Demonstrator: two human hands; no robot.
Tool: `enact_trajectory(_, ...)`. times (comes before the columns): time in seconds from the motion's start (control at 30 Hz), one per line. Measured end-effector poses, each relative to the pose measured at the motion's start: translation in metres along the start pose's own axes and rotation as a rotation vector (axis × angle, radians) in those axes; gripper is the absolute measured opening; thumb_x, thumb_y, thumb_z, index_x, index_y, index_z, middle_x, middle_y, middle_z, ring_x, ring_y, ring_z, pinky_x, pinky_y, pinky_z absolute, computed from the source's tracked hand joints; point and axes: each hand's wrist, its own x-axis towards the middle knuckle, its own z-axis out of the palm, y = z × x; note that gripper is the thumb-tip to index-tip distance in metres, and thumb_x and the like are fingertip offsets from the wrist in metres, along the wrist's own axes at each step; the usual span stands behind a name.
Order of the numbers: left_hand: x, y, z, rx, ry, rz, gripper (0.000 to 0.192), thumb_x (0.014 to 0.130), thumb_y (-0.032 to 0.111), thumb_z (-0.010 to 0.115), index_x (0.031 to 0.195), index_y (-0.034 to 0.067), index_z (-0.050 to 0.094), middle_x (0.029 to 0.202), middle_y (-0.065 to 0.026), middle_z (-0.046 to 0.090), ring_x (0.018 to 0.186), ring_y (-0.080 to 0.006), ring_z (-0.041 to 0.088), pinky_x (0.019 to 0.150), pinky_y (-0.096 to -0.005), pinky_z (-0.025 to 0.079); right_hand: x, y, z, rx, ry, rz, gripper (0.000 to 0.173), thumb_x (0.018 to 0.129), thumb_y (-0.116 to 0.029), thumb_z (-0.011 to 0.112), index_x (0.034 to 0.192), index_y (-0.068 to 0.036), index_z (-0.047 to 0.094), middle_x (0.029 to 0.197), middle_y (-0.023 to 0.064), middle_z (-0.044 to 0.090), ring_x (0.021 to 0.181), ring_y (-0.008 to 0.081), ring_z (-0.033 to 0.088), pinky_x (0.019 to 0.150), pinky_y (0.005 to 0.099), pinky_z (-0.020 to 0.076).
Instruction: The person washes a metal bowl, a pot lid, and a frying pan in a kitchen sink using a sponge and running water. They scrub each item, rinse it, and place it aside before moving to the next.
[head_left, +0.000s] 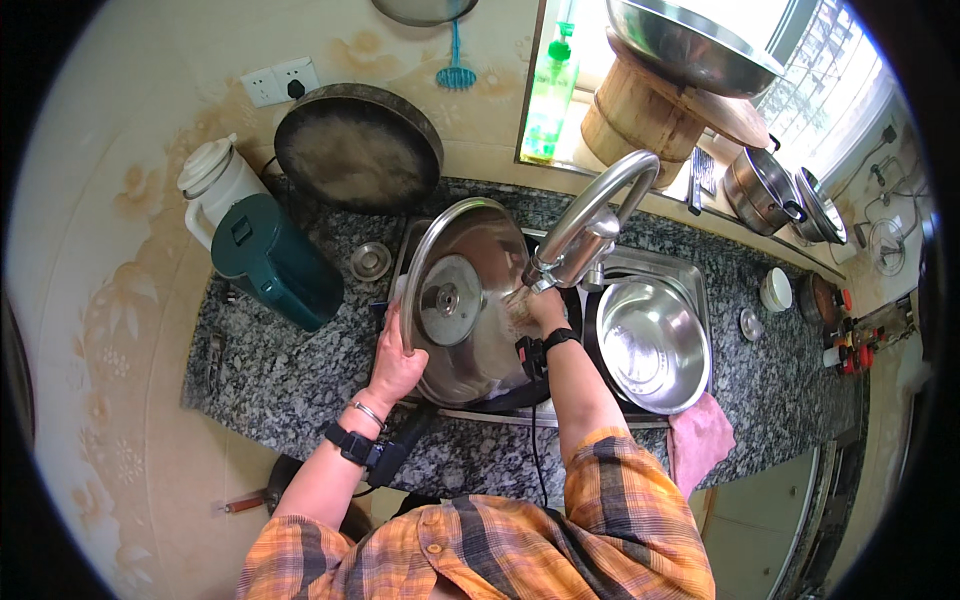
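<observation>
A large domed pan lid (495, 360) with a steel rim and a round metal disc at its middle stands tilted over the left sink basin. My left hand (400, 358) grips its rim at the left, thumb on the near side. At the lid's right side, my right hand (547, 307) reaches in under the curved steel faucet (592, 217). The faucet covers part of that hand, and its fingers are too unclear to tell if they hold something. A dark pan handle (420, 431) sticks out below the lid over the counter's front edge.
A steel bowl (652, 345) sits over the right basin, beside a pink cloth (701, 442). A green pitcher (277, 262), a white jug (214, 176), a sink strainer (370, 261) and a dark round pan (360, 150) stand left. Pots (761, 191) line the sill.
</observation>
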Motion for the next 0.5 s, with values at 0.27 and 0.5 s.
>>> enact_trajectory(0.27, -0.006, -0.019, 0.011, -0.169, 0.029, -0.108, 0.074, 0.068, -0.003, 0.050, 0.138, -0.004, 0.024, 0.138, -0.0266, 0.035, 0.129, -0.0392, 0.033, 0.108, -0.0368, 0.028, -0.065, 0.001, 0.011, -0.450, -0.099, -0.269, 0.021, 0.080, -0.017, 0.055, 0.093, -0.006, 0.069, 0.100, 0.0169, 0.066, 0.097, 0.0333, 0.062, 0.082, 0.0399, 0.0502)
enact_trajectory(0.5, -0.006, -0.013, 0.005, -0.131, 0.057, -0.110, 0.074, 0.068, -0.004, 0.050, 0.137, -0.003, 0.025, 0.136, -0.0258, 0.037, 0.126, -0.0391, 0.038, 0.105, -0.0366, 0.033, -0.096, -0.010, 0.022, -0.497, -0.314, -0.232, 0.025, 0.080, -0.020, 0.058, 0.095, -0.003, 0.068, 0.103, 0.0190, 0.064, 0.099, 0.0348, 0.061, 0.084, 0.0406, 0.0491)
